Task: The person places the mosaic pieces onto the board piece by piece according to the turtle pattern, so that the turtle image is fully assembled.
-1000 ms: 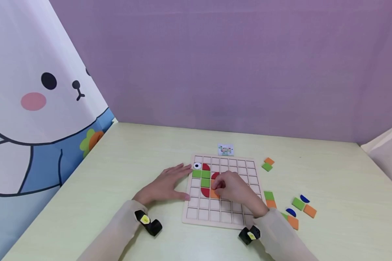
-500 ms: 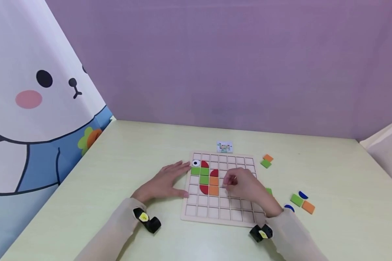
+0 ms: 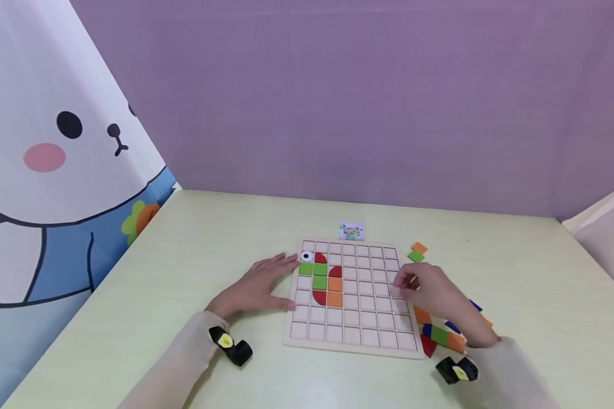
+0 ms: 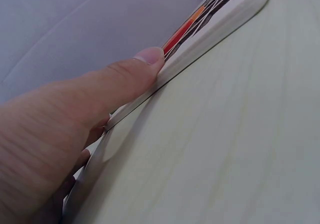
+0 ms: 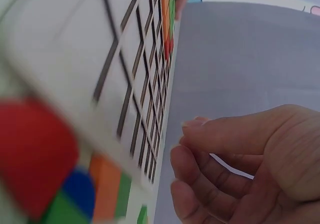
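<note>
In the head view, a wooden grid board (image 3: 363, 321) lies on the table. Its left part bears an eye tile (image 3: 307, 256), green squares (image 3: 319, 282), orange squares (image 3: 335, 284) and rounded red pieces (image 3: 319, 297). My left hand (image 3: 256, 287) is spread along the board's left edge; its thumb (image 4: 145, 59) touches that edge in the left wrist view. My right hand (image 3: 432, 289) hovers around the board's right edge. The right wrist view shows its fingers (image 5: 187, 164) loosely curled, thumb tip by the index finger, with nothing visible between them.
Loose pieces lie right of the board: a red one (image 3: 428, 345), a green one (image 3: 439, 335), an orange one (image 3: 456, 342) and several others partly behind my right forearm. An orange (image 3: 419, 247) and a green piece (image 3: 416, 256) lie farther back. A small picture card (image 3: 351, 230) lies behind the board.
My right hand has left the orange squares and moved right across the board to its right edge. My left hand has stayed at the left edge.
</note>
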Tool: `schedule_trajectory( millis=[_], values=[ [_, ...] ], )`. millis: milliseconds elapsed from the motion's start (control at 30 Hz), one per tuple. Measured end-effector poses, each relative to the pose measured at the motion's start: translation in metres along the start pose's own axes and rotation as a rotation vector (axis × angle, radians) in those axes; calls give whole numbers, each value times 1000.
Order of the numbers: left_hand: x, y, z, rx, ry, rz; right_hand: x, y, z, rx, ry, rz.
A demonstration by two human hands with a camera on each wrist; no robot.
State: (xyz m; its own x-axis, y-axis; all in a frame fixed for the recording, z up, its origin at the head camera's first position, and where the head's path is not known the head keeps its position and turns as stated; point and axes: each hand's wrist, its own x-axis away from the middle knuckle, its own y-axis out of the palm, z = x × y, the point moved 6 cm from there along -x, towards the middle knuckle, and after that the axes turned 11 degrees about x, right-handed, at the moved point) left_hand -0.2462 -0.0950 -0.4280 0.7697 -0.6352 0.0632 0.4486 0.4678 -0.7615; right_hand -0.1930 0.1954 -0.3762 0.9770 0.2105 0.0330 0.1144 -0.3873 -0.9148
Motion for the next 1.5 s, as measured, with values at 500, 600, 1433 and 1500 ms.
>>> schedule_trajectory(
  millis=[500, 600, 1433, 1500],
  values=[
    [-1, 0, -2, -9, 6, 6, 24, -18, 61, 112, 65, -48],
    [0, 0, -1, -10, 2, 4, 27, -20, 75, 124, 88, -62],
    [1, 0, 1, -5, 2, 3, 35, -18, 126, 73, 124, -152],
    [1, 0, 0, -5, 0, 4, 34, -17, 127, 70, 135, -151]
  ],
)
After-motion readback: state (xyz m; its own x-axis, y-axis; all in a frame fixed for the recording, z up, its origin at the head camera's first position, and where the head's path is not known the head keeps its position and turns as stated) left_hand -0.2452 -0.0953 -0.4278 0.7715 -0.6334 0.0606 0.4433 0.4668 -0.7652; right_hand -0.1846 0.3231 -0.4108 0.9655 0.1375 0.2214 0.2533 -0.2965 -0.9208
